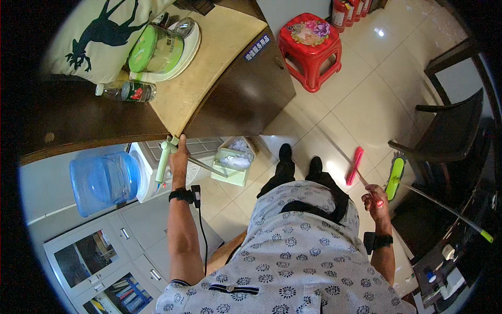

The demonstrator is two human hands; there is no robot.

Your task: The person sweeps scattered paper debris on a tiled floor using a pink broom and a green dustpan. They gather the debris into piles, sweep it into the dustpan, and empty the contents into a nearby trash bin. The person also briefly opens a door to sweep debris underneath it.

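Observation:
My left hand is closed around the pale green handle of a long-handled dustpan, beside the dark desk's edge. Its thin metal pole runs down to the pale green pan, which overlaps a bin with white crumpled waste in it. Over on the right, my right hand grips the pole of a broom, the pole's red end showing in the fist. The broom's pink head is low over the floor tiles, to the right of my feet; whether it touches them I cannot tell.
A dark desk holds a green-lidded tub and a water bottle. Left stand a water dispenser and grey cabinets. Around the right are a red stool, fire extinguishers, a dark chair and a green mop.

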